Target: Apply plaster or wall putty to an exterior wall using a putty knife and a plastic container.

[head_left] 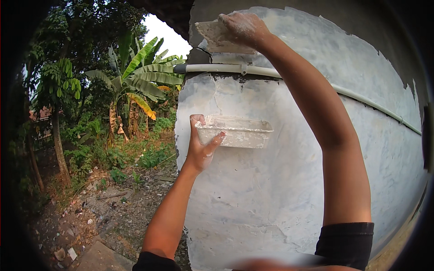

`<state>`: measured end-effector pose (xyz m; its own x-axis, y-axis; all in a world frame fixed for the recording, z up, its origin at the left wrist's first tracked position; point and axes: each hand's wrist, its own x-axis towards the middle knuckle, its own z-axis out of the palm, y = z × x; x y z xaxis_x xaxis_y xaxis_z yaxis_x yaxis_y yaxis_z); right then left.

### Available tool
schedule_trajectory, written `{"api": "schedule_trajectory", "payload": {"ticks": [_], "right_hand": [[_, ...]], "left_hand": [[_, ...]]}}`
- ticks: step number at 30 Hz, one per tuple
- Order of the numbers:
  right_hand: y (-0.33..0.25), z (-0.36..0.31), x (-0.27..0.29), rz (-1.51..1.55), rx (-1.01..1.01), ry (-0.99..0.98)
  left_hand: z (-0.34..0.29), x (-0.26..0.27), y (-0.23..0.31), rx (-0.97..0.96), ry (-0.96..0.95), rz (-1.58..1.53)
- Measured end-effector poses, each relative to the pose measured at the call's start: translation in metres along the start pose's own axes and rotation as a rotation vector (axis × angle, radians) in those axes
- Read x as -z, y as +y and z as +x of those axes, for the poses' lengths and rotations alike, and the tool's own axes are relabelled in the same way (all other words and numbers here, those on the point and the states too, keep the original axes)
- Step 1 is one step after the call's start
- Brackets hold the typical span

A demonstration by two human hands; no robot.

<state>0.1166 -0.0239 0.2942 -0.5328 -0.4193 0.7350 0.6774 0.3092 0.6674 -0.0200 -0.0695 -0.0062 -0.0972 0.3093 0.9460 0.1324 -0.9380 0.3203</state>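
My left hand (202,144) grips the left end of a white rectangular plastic tub (242,139), thumb on its near side. Pale plaster smears coat the tub's rim and sides; its contents are mostly out of sight. Raised high, my right hand (244,28) is closed on a broad, plaster-covered spreader (217,38), which lies against or very close to the wall above the pipe. White plaster coats the back of this hand. In front of me the wall (253,189) carries patchy white skim plaster with a few cracks.
A white pipe (212,68) runs across the wall, held by a clamp, between the tub and the spreader. Bare grey wall (384,22) shows at the upper right. Left of the wall's edge are rubble ground (108,212), a banana plant (140,72) and trees.
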Motion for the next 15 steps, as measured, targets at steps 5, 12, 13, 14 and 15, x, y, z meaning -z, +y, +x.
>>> {"api": "schedule_trajectory", "payload": {"ticks": [5, 12, 13, 14, 15], "right_hand": [[-0.023, -0.005, 0.002, 0.049, 0.026, -0.066], [-0.025, -0.027, -0.006, 0.033, 0.075, -0.072], [-0.025, -0.032, -0.003, 0.023, 0.059, -0.082], [-0.025, -0.033, -0.003, 0.025, 0.057, -0.088], [-0.025, -0.033, -0.003, 0.009, 0.04, -0.064]], "left_hand": [[-0.004, 0.004, -0.006, -0.015, 0.03, 0.025], [-0.002, 0.006, -0.008, -0.037, 0.029, 0.05], [-0.003, 0.003, -0.004, -0.025, 0.019, 0.023], [-0.004, 0.001, -0.003, -0.013, 0.008, -0.005], [-0.004, 0.002, -0.004, -0.006, 0.008, -0.007]]}}
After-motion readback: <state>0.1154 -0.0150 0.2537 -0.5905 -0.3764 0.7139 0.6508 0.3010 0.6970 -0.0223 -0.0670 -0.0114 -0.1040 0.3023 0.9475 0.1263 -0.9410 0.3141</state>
